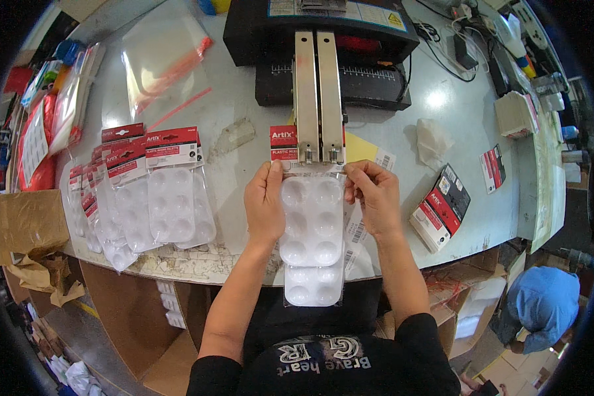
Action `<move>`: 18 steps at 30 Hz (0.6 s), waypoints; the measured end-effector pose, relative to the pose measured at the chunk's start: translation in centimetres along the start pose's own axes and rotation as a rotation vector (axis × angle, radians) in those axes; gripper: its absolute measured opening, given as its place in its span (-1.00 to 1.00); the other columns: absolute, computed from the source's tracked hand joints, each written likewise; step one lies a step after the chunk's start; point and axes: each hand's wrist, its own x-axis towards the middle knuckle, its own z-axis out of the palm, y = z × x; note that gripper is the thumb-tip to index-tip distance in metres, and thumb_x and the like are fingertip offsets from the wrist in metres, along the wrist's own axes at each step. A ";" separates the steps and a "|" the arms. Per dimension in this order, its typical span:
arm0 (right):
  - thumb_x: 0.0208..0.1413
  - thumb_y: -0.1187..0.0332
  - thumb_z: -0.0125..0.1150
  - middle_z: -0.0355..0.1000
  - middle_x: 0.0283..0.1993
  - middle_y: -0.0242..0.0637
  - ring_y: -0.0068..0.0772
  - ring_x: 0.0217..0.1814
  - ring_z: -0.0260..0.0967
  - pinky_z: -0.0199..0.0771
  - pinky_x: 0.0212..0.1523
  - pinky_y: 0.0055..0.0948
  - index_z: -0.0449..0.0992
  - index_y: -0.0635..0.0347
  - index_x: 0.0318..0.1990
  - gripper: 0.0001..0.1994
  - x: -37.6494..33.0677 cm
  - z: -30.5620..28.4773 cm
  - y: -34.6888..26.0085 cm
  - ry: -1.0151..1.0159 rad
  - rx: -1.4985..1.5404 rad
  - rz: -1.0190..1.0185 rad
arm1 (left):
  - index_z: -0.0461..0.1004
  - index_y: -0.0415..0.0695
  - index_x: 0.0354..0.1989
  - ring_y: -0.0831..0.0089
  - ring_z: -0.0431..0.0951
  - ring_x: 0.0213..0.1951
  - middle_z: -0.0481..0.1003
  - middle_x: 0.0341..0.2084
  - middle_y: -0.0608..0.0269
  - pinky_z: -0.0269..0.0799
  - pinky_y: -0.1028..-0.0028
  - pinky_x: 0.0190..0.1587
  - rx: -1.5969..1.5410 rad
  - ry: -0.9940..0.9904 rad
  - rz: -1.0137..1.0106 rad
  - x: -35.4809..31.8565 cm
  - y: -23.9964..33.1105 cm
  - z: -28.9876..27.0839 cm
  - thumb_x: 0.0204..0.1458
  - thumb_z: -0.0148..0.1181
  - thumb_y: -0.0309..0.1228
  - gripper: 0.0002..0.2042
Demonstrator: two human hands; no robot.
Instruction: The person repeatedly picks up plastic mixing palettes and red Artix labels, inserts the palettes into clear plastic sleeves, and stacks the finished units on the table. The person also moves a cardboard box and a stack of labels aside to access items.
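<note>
My left hand (264,204) and my right hand (375,198) each pinch an upper corner of a clear bag holding a white plastic mixing palette (312,228) with round wells. The bag's red and white header card (284,144) sits under the two long metal arms (318,99) of a black desktop stapling machine (320,33). A second white palette (313,285) lies below the first, overhanging the table's front edge.
A fanned pile of bagged palettes with red headers (152,198) lies to my left. Clear zip bags (162,63) lie beyond it. Small red and black boxes (440,208) and barcode label strips (355,231) are at my right. Cardboard boxes (26,224) stand at the left.
</note>
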 end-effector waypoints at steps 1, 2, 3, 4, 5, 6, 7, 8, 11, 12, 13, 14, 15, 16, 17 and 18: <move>0.12 0.39 0.16 0.45 -0.52 -0.35 -0.54 -0.50 0.38 0.34 -0.44 -0.57 0.54 0.34 -0.29 -0.84 -0.3 -0.6 -0.7 -0.004 -0.134 -0.041 | 0.37 -0.27 -0.46 0.52 0.27 -0.48 0.38 -0.59 0.29 0.25 0.49 -0.34 0.037 -0.004 -0.014 0.1 0.4 -0.6 0.26 -0.12 -0.25 -0.65; 0.13 0.39 0.14 0.47 -0.49 -0.34 -0.50 -0.45 0.41 0.37 -0.38 -0.56 0.55 0.35 -0.24 -0.82 -0.7 -1.4 -1.4 -0.072 -0.229 -0.119 | 0.39 -0.27 -0.45 0.49 0.31 -0.48 0.41 -0.58 0.26 0.27 0.46 -0.32 0.060 -0.052 -0.005 0.1 1.2 -1.3 0.25 -0.11 -0.25 -0.65; 0.05 0.34 0.24 0.50 -0.34 -0.21 -0.42 -0.34 0.44 0.41 -0.32 -0.52 0.53 0.36 -0.18 -0.74 -1.5 -2.6 -2.2 0.129 -0.530 -0.208 | 0.43 -0.28 -0.40 0.41 0.38 -0.45 0.45 -0.55 0.21 0.30 0.40 -0.28 0.343 0.081 0.159 0.0 2.2 -2.4 0.24 -0.10 -0.25 -0.66; -0.02 0.28 0.34 0.52 -0.18 -0.09 -0.33 -0.23 0.48 0.44 -0.26 -0.48 0.50 0.37 -0.12 -0.63 -2.3 -4.5 -3.3 0.221 -0.796 -0.316 | 0.46 -0.28 -0.34 0.33 0.42 -0.40 0.48 -0.51 0.16 0.31 0.35 -0.23 0.526 0.115 0.146 0.4 3.7 -4.4 0.23 -0.09 -0.26 -0.68; -0.13 0.27 0.40 0.45 -0.05 -0.01 -0.24 -0.06 0.43 0.42 -0.13 -0.41 0.45 0.37 -0.02 -0.48 -2.9 -7.0 -4.4 0.337 -0.998 -0.421 | 0.49 -0.28 -0.28 0.25 0.47 -0.36 0.51 -0.47 0.12 0.33 0.30 -0.18 0.597 0.192 0.248 0.7 5.0 -6.2 0.22 -0.08 -0.26 -0.69; -0.25 0.25 0.47 0.37 0.09 0.07 -0.14 0.10 0.37 0.40 -0.01 -0.35 0.39 0.36 0.08 -0.32 -3.5 -9.5 -5.3 0.444 -1.197 -0.437 | 0.51 -0.26 -0.20 0.16 0.49 -0.29 0.52 -0.42 0.08 0.33 0.27 -0.14 0.625 0.228 0.050 1.2 6.6 -8.4 0.21 -0.06 -0.26 -0.69; -0.43 0.18 0.55 0.24 0.23 0.11 -0.08 0.29 0.20 0.21 0.20 -0.25 0.25 0.33 0.21 -0.07 -3.8 -11.8 -5.5 0.431 -1.280 -0.311 | 0.50 -0.23 -0.16 0.12 0.45 -0.18 0.48 -0.33 0.07 0.29 0.26 -0.07 0.927 0.358 0.129 1.3 7.4 -9.5 0.20 -0.05 -0.26 -0.71; -0.45 0.14 0.55 0.21 0.25 0.11 -0.07 0.31 0.18 0.16 0.23 -0.25 0.23 0.33 0.22 -0.03 -4.2 -13.7 -4.8 0.338 -1.311 -0.327 | 0.49 -0.21 -0.23 0.07 0.39 -0.11 0.44 -0.26 0.05 0.24 0.20 -0.03 1.439 0.555 0.271 0.9 7.7 -10.1 0.14 0.05 -0.24 -0.74; -0.48 0.07 0.55 0.17 0.29 0.07 -0.09 0.31 0.19 0.09 0.25 -0.22 0.22 0.31 0.24 0.01 -4.6 -17.6 -2.5 0.292 -1.338 -0.282 | 0.45 -0.21 -0.31 0.08 0.38 -0.10 0.42 -0.26 0.04 0.21 0.15 -0.03 1.125 0.311 0.326 -2.0 6.1 -8.8 0.06 0.16 -0.26 -0.77; -0.48 0.06 0.54 0.17 0.30 0.05 -0.11 0.30 0.20 0.07 0.25 -0.21 0.23 0.30 0.24 0.01 -4.7 -18.3 -2.1 0.253 -1.354 -0.334 | 0.44 -0.21 -0.31 0.10 0.39 -0.12 0.42 -0.28 0.04 0.22 0.16 -0.03 0.983 0.074 0.297 -3.8 5.1 -7.5 0.02 0.21 -0.29 -0.77; -0.46 0.08 0.54 0.22 0.26 0.01 -0.13 0.24 0.26 0.12 0.21 -0.24 0.26 0.28 0.22 -0.03 -4.6 -18.8 -1.9 0.290 -1.327 -0.274 | 0.43 -0.22 -0.31 0.11 0.39 -0.14 0.42 -0.30 0.05 0.23 0.17 -0.04 0.843 -0.174 0.244 -5.1 4.2 -6.2 -0.03 0.25 -0.32 -0.76; -0.44 0.10 0.53 0.27 0.23 -0.03 -0.16 0.19 0.31 0.16 0.18 -0.26 0.28 0.27 0.21 -0.06 -4.5 -19.0 -2.0 0.282 -1.320 -0.286 | 0.42 -0.22 -0.37 0.18 0.40 -0.21 0.42 -0.32 0.09 0.26 0.25 -0.10 0.725 -0.163 0.213 -5.9 3.2 -4.9 -0.04 0.25 -0.40 -0.82; -0.42 0.12 0.53 0.33 0.19 -0.07 -0.19 0.13 0.37 0.21 0.14 -0.28 0.30 0.25 0.20 -0.10 -4.3 -18.9 -2.3 0.253 -1.313 -0.379 | 0.40 -0.22 -0.43 0.25 0.40 -0.27 0.42 -0.35 0.13 0.29 0.32 -0.16 0.609 -0.210 0.238 -6.5 2.7 -4.0 -0.05 0.24 -0.48 -0.87; -0.40 0.15 0.52 0.38 0.14 -0.11 -0.21 0.05 0.41 0.24 0.11 -0.31 0.34 0.25 0.17 -0.15 -4.2 -18.7 -2.9 0.281 -1.283 -0.230 | 0.39 -0.22 -0.40 0.28 0.42 -0.27 0.44 -0.33 0.12 0.30 0.35 -0.16 0.573 -0.135 0.230 -7.0 2.5 -3.6 -0.03 0.22 -0.48 -0.88; -0.37 0.18 0.51 0.43 0.08 -0.15 -0.23 -0.04 0.44 0.27 0.07 -0.34 0.38 0.24 0.14 -0.21 -4.1 -18.2 -3.5 0.292 -1.251 -0.163 | 0.38 -0.22 -0.38 0.32 0.44 -0.28 0.46 -0.31 0.10 0.32 0.37 -0.17 0.529 -0.101 0.249 -7.4 2.6 -3.1 0.00 0.20 -0.49 -0.88; -0.34 0.21 0.50 0.47 0.03 -0.19 -0.25 -0.12 0.48 0.29 0.04 -0.37 0.41 0.23 0.11 -0.26 -4.1 -17.6 -4.3 0.316 -1.174 -0.124 | 0.37 -0.22 -0.36 0.36 0.46 -0.29 0.48 -0.30 0.09 0.34 0.40 -0.17 0.497 -0.062 0.247 -7.6 3.1 -3.0 0.03 0.17 -0.49 -0.89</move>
